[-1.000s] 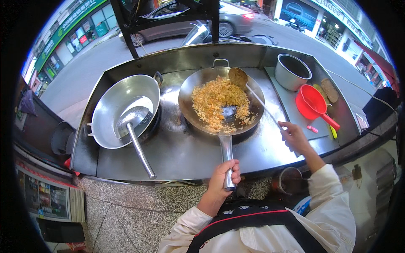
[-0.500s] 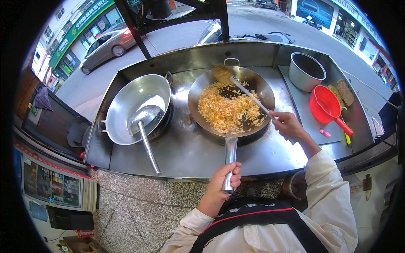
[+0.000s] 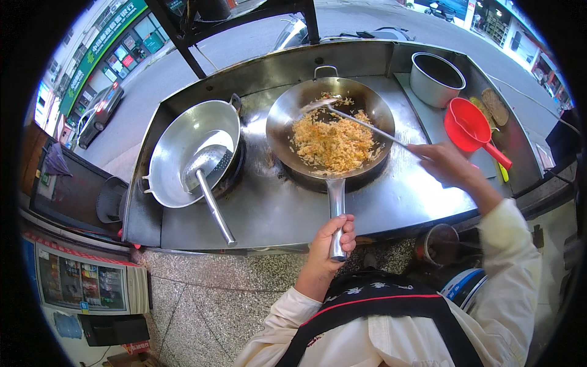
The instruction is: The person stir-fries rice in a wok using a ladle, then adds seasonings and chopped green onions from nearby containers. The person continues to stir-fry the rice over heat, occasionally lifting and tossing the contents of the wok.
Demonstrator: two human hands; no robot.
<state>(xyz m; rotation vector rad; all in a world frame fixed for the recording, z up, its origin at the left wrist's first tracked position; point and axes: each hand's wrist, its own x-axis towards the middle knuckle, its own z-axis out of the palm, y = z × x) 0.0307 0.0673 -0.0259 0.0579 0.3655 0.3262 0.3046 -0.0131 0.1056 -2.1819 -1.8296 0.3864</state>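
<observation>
I watched remotely | left hand clamped on wok handle, six o'clock from rice, likely steadying it | right hand, four o'clock, gripped ladle

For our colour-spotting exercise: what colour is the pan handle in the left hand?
The pan handle is silver, best seen in the head view.

A silver pot stands just beyond the red dipper, and a brown oval pad lies to the dipper's right. Well to the dipper's left, a perforated skimmer rests in a two-handled pan.
</observation>
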